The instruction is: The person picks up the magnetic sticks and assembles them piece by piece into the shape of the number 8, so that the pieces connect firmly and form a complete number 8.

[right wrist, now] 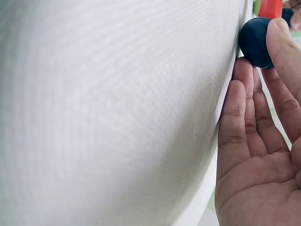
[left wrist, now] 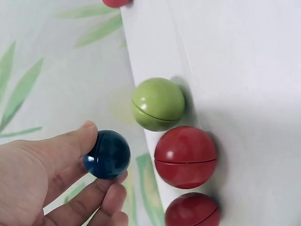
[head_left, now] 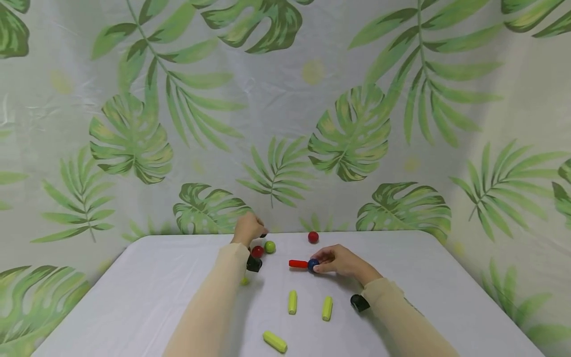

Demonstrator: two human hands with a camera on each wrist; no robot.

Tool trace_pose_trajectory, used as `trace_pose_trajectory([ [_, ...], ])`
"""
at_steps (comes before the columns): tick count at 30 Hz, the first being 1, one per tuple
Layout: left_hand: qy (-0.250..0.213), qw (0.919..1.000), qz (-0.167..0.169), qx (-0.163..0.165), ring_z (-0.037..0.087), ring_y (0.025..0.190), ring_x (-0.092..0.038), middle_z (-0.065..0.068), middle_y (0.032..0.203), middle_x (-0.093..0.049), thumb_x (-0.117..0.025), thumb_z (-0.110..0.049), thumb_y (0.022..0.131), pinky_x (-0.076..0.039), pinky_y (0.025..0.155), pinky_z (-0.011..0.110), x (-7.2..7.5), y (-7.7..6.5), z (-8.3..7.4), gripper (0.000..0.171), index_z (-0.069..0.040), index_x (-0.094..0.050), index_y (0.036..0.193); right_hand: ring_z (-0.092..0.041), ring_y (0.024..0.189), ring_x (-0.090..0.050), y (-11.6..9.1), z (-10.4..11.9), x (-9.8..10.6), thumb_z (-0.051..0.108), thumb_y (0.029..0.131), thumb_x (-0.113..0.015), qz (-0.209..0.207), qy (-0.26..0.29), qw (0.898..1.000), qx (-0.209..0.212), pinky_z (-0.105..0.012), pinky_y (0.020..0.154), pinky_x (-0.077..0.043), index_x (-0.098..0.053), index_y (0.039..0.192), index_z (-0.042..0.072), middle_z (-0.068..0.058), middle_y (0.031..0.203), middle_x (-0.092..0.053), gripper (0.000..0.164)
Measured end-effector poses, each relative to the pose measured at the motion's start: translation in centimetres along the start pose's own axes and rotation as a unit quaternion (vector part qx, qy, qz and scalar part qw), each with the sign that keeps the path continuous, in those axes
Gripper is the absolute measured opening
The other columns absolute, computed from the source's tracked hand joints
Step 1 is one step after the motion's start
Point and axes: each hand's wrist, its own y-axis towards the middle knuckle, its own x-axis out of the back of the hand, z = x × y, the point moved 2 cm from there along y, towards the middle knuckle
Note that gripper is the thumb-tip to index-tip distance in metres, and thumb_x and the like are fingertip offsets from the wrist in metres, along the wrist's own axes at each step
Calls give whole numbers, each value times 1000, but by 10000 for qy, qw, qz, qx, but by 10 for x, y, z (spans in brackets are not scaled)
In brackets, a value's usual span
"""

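Note:
Between thumb and fingers, my left hand point(head_left: 248, 229) pinches a dark blue ball point(left wrist: 107, 154), held up at the table's far edge. Close beside it, a green ball point(left wrist: 158, 104) and two red balls point(left wrist: 186, 157) sit in a row in the left wrist view. On the other side, my right hand point(head_left: 343, 262) grips a second dark blue ball point(head_left: 314, 266) by thumb and fingertips, low over the tabletop. That ball meets the right end of a short red stick point(head_left: 298, 264). In the right wrist view the stick point(right wrist: 271, 8) shows just behind the ball.
Another red ball point(head_left: 313, 237) sits near the far edge of the white table point(head_left: 147, 297). Several yellow-green sticks point(head_left: 292, 302) lie closer to me. A small yellow-green thing point(head_left: 244, 280) is partly hidden by the left sleeve. A leaf-patterned curtain point(head_left: 285, 114) hangs behind the table.

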Motion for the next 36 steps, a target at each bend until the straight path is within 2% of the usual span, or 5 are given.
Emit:
trace_pose_trajectory([
  [10, -361, 9982, 54, -476, 29, 97, -71, 14, 107, -79, -82, -20, 96, -58, 87, 44, 10, -9, 1, 17, -5, -81, 103, -14, 100, -66, 0, 2, 1, 18, 95, -83, 22, -78, 10000, 6, -38, 98, -57, -77, 124, 6, -5, 114, -78, 31],
  [18, -387, 9945, 33, -977, 24, 91, -74, 10, 94, -81, -85, -21, 93, -58, 84, 39, 14, -20, 5, 16, -7, -83, 100, -15, 100, -65, 3, -2, 0, 19, 95, -84, -1, -121, 9999, 8, -38, 98, -56, -77, 123, 7, -5, 114, -78, 31],
  [25, -739, 9926, 489, -829, 19, 85, -74, 9, 99, -81, -83, -23, 95, -58, 76, 35, 15, -31, 7, 17, -10, -81, 105, -14, 97, -64, 3, -3, -1, 20, 94, -85, -71, -143, 9999, -11, -40, 99, -56, -78, 122, 8, -2, 111, -78, 31],
  [29, -962, 9895, 749, -772, 18, 80, -71, 8, 99, -80, -83, -22, 96, -54, 64, 32, 13, -38, 9, 18, -10, -80, 109, -14, 97, -64, 3, -4, -1, 20, 94, -85, -94, -114, 9999, -37, -41, 98, -56, -78, 121, 8, -2, 110, -77, 31],
  [36, -1471, 9812, 977, -773, 37, 90, -77, 9, 93, -79, -82, -14, 96, -54, 68, 27, 3, -48, 17, 17, -6, -77, 109, -15, 101, -63, 4, -4, -1, 24, 94, -85, -78, -138, 9999, -18, -43, 99, -54, -78, 122, 9, -2, 113, -78, 33],
])
